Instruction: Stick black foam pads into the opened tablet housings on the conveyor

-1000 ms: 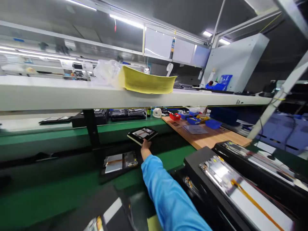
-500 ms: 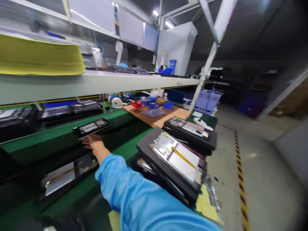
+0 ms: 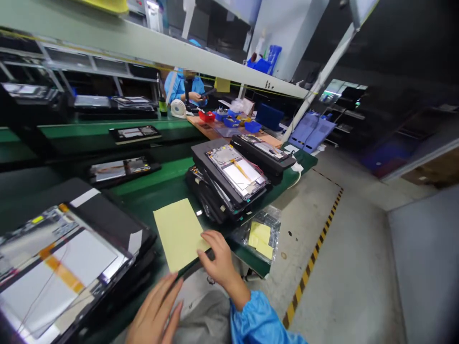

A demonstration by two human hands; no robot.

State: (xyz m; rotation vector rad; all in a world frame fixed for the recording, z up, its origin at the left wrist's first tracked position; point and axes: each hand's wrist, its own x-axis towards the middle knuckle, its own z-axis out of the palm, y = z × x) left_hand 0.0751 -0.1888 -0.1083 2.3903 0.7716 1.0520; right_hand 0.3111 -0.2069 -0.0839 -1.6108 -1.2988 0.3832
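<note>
Your right hand [image 3: 219, 260], fingers loosely curled and apart, reaches the right edge of the rectangular yellow paper sheet [image 3: 181, 233] lying on the green-topped bench [image 3: 143, 193]; your left hand [image 3: 156, 313], empty with fingers extended, is near its lower edge, and the black-framed open tablet [image 3: 59, 265] lies to the left

A green-topped bench [image 3: 143, 200] crossed the workshop beneath a long white shelf [image 3: 172, 48]. Right of the bench, a grey floor [image 3: 333, 267] carried a black-and-yellow striped line [image 3: 315, 255], with a pale panel [image 3: 426, 258] at its far side. Beyond the bench, a slanted white post [image 3: 321, 79] rose near a bright window-like opening [image 3: 344, 91], the area behind it dim.
</note>
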